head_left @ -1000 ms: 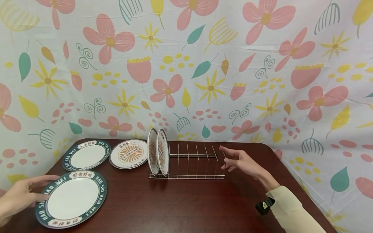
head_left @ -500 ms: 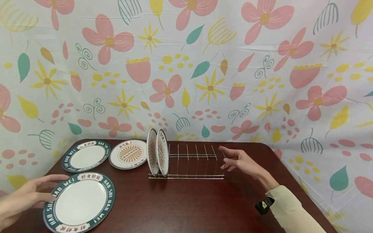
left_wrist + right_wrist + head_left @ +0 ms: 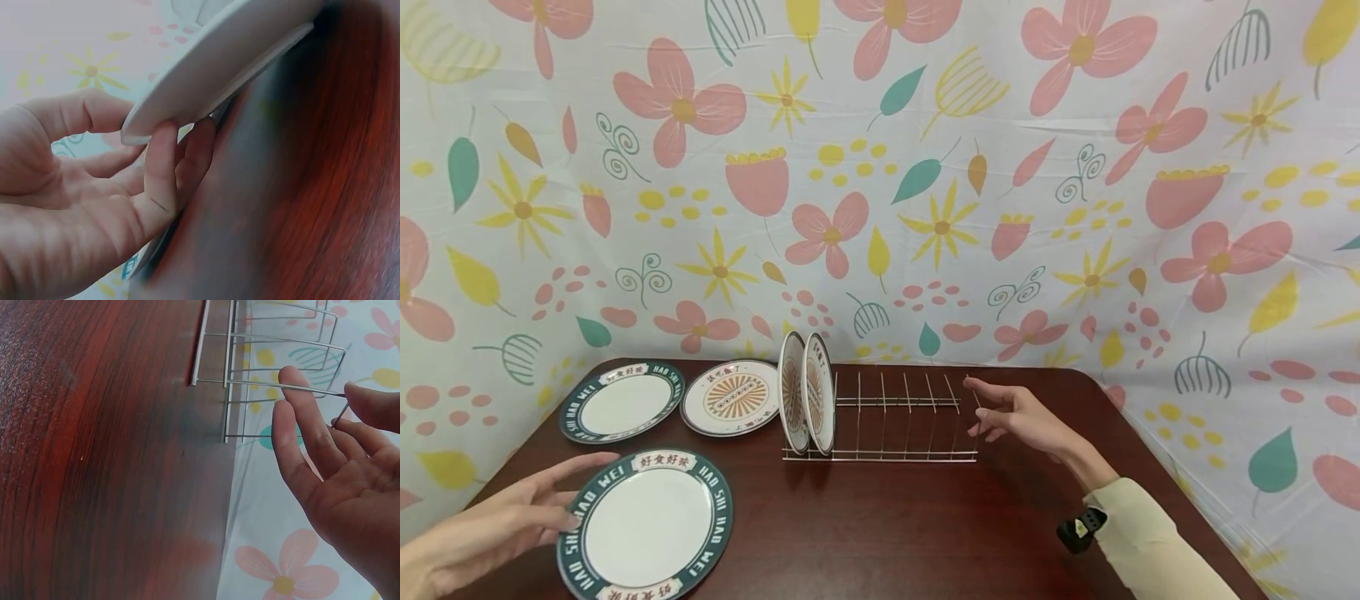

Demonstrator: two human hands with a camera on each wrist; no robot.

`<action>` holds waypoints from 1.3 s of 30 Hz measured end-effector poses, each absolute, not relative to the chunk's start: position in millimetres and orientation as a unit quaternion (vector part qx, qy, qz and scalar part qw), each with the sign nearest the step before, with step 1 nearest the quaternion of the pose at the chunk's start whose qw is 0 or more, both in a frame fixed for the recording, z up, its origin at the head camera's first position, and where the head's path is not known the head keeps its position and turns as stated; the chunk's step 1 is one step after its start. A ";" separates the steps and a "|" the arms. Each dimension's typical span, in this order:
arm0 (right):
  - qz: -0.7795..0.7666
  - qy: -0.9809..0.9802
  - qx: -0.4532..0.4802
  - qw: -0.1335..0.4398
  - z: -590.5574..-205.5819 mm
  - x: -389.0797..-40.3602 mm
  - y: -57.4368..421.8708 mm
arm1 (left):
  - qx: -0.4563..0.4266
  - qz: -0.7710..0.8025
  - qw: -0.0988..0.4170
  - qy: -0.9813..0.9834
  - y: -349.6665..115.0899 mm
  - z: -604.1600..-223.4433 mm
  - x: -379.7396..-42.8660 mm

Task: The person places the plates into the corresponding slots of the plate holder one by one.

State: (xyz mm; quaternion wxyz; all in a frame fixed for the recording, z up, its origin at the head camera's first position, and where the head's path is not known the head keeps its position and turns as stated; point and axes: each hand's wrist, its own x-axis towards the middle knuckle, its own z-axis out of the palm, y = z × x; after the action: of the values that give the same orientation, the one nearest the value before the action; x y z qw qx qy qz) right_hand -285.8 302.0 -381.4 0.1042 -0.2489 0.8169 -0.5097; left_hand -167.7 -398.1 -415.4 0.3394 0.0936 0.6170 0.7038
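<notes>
My left hand [image 3: 505, 521] pinches the left rim of a green-rimmed white plate [image 3: 647, 525]. In the left wrist view the thumb lies on one face and fingers press the underside of the plate [image 3: 206, 69], which is tilted and raised off the table. My right hand [image 3: 1018, 421] holds the right end of a metal wire dish rack [image 3: 895, 454]. Seen from the right wrist, the thumb and fingers pinch the end wire of the rack [image 3: 281, 387]. Two orange-patterned plates [image 3: 818, 396] stand upright in the rack's left slots.
Another green-rimmed plate [image 3: 622, 402] lies flat at the table's back left. Beside it, left of the rack, lies an orange-patterned plate [image 3: 732, 397]. The dark wooden table [image 3: 880, 533] meets a flower-printed cloth [image 3: 880, 167] behind.
My left hand has moved right with the green-rimmed plate, bringing it closer to the rack. The right hand stays where it was on the rack's end.
</notes>
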 end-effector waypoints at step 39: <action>-0.506 0.821 -0.243 0.101 -381.9 -286.9 300.5 | 0.160 0.749 0.345 0.542 -363.2 -395.5 -155.1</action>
State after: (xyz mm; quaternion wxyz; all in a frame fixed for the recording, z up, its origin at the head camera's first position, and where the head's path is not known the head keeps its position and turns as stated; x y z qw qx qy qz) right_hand -286.9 300.5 -381.9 0.1005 -0.2429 0.8215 -0.5061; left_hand -155.1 -363.2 -395.5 0.3454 0.1597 0.5425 0.7490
